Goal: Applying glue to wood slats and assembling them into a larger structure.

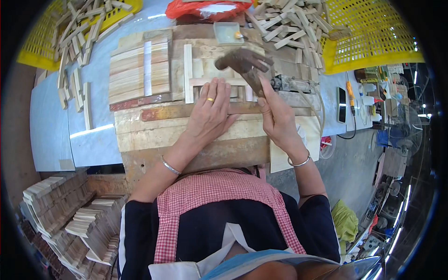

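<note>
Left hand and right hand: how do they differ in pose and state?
The left hand lies with fingers extended over wooden strips; the right hand is closed around a hammer. A gold-coloured ring shows on the left hand, none on the right hand. Both arms wear a silver-coloured bracelet near the wrist.

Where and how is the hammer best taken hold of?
Probably by the hammer handle, from the near right, clear of the claw head: it is slim and slants toward the right hand, which grips it, while the head is broad and forked.
</note>
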`<state>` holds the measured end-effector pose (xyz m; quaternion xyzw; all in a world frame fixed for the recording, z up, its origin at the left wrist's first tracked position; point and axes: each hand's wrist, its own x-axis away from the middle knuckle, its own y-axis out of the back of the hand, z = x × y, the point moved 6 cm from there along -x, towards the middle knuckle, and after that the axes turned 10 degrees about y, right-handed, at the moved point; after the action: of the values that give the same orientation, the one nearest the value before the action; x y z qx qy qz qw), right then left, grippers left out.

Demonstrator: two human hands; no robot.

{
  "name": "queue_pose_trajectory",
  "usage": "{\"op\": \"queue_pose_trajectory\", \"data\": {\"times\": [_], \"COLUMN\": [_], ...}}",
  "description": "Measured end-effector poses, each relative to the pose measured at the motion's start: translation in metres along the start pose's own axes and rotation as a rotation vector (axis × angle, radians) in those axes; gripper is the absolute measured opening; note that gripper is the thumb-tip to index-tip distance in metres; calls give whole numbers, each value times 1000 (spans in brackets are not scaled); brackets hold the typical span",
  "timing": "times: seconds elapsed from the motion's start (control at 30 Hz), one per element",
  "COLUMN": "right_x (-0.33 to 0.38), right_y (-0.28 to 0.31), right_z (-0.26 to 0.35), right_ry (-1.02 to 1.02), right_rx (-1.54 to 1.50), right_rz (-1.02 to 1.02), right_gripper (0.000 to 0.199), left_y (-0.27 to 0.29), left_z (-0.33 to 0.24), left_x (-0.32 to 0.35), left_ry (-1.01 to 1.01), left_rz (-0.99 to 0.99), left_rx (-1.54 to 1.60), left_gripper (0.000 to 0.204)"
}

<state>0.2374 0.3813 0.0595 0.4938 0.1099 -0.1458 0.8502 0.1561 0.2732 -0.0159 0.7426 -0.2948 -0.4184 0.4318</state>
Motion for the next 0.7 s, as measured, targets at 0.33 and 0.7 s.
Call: {"op": "queue_pose_trajectory", "data": {"times": [0.33,0.7], "right_x": [-12,114], "right_y": [-39,132], "right_z": [2,-116], "right_ry": [90,-428], "right_rx": [29,210], "right_rz": [160,-439], "right_gripper": [51,39], "left_y": [-1,4], "left_z": [-3,9], "left_x": [3,-12], "left_ry": [-50,-9], "left_rz": [-21,60], "left_rx": [54,61], "left_gripper": [70,65]}}
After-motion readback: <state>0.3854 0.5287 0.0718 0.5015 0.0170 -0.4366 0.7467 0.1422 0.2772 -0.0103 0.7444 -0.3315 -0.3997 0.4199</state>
